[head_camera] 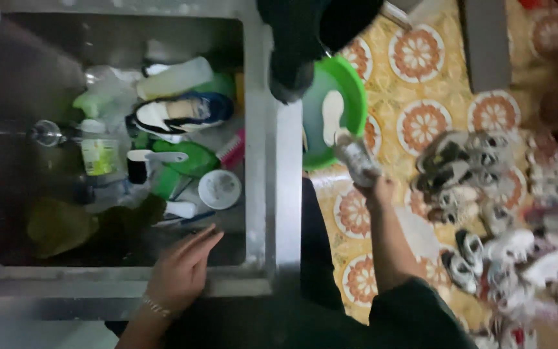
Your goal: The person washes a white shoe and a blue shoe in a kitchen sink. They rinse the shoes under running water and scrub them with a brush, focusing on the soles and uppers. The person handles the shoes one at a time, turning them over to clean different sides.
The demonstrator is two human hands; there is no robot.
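Left hand [182, 271] spread wide over sink [259, 161] | right hand [376, 190] gripping shoe [356, 158]

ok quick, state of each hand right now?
Left hand: open, fingers spread, holding nothing, at the near rim of the sink.
Right hand: closed on a grey-white shoe, held beside the green basin.
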